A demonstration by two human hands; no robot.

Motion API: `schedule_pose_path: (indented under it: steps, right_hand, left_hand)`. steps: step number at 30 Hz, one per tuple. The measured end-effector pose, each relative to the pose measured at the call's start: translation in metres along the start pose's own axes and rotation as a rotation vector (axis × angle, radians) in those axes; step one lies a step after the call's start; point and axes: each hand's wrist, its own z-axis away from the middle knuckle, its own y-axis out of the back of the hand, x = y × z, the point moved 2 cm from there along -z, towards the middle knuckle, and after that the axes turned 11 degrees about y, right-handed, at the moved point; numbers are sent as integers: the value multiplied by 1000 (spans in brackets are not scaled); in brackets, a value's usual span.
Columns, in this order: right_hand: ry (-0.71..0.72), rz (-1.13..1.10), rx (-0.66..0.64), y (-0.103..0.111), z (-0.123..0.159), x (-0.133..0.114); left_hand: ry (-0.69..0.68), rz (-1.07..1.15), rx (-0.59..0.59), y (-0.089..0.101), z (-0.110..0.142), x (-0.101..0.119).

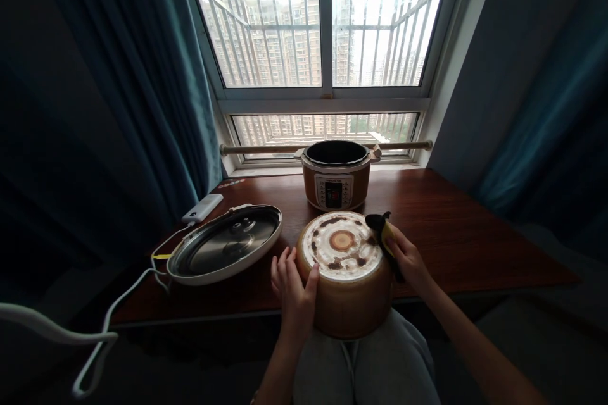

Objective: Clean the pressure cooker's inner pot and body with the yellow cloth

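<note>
An inner pot (354,304) with golden-brown sides rests upside down over my lap at the table's edge. Its pale base has dark brown stains and a round copper-coloured centre. My left hand (295,288) grips the pot's left side, thumb at the base rim and fingers along the wall. In my right hand (407,256) is a black-and-yellow tool (386,237), its dark upper end at the right edge of the base. I cannot make out its exact kind. Just behind the pot stands an electric cooker (336,183) with its top uncovered.
A large oval lid (228,243) lies inside-up at the left of the wooden table (418,202). Behind it is a white power strip (202,207), with a white cable (124,296) hanging off the left edge. A barred window (327,25) and blue curtains (156,76) border the table.
</note>
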Motion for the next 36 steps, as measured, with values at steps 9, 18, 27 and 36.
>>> schedule_pose_path:
  steps: [9,18,27,36]
  right_hand:
    - [475,510,-339,-40,31,-103]
    - [402,430,-425,-76,22,-134]
    - [139,31,-257,-56,-6,-129]
    - [126,284,14,-32,14,-69]
  left_hand:
    - [-13,10,1,-3,2,-1]
    - [84,328,-44,32,-15,-9]
    - [-523,-114,-7,28,59,60]
    - [-464,-111,-80,18,28,33]
